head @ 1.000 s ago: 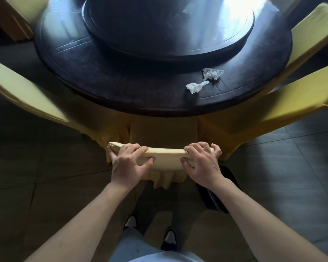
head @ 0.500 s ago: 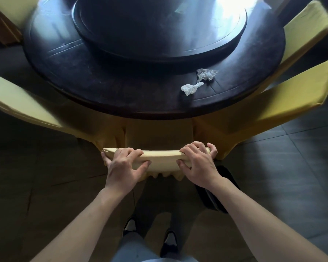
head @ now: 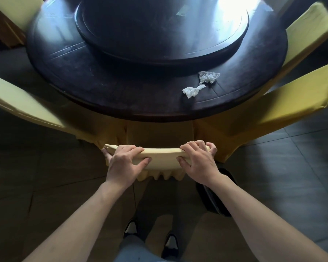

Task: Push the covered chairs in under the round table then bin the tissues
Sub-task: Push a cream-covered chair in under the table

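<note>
A yellow-covered chair (head: 162, 157) stands right in front of me, its seat tucked under the dark round table (head: 106, 86). My left hand (head: 124, 163) grips the left end of its backrest top. My right hand (head: 199, 159) grips the right end. Two crumpled white tissues lie on the table's near right: one (head: 192, 90) closer to me, the other (head: 208, 76) just behind it, beside the raised turntable (head: 159, 29).
More yellow-covered chairs ring the table: one at the left (head: 21, 103), two at the right (head: 295, 95) (head: 309, 29), one at the far left (head: 17, 10). A dark round bin (head: 214, 195) sits on the tiled floor under my right forearm. My shoes (head: 170, 244) show below.
The chair's backrest sits slightly closer to the table edge than a second ago. Both hands have kept their grip on it. The view shifts a little.
</note>
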